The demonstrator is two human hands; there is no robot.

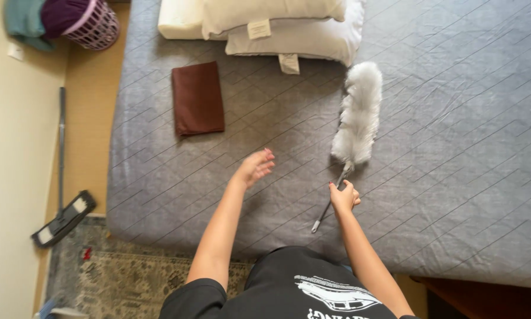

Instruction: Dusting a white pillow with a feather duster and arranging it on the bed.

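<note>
- I see the duster [357,115], fluffy and pale grey, lying on the bed [454,147] with its head pointing toward 12 o'clock and its thin handle running down toward 7 o'clock.
- My right hand [344,197] is closed around the duster's handle partway along, just below the fluffy head; the handle's tip sticks out past the hand toward 7 o'clock.
- My left hand [255,168] is open, fingers loosely spread, holding nothing, out over the grey quilted cover at about 9 o'clock from the right hand and apart from it.
- At 11 o'clock from the left hand a folded brown cloth [197,98] lies flat on the bed.
- At 12 o'clock, by the head of the bed, cream pillows [289,29] are stacked, just above the duster's tip.
- Far off at 9 o'clock, on the floor beside the bed, a flat mop [63,218] lies with its pole pointing to 12 o'clock.
- At 10 o'clock in the corner sits a pink laundry basket [94,28] with clothes in it.
- A patterned rug [141,277] lies at 7 o'clock, beside the bed's near edge.
</note>
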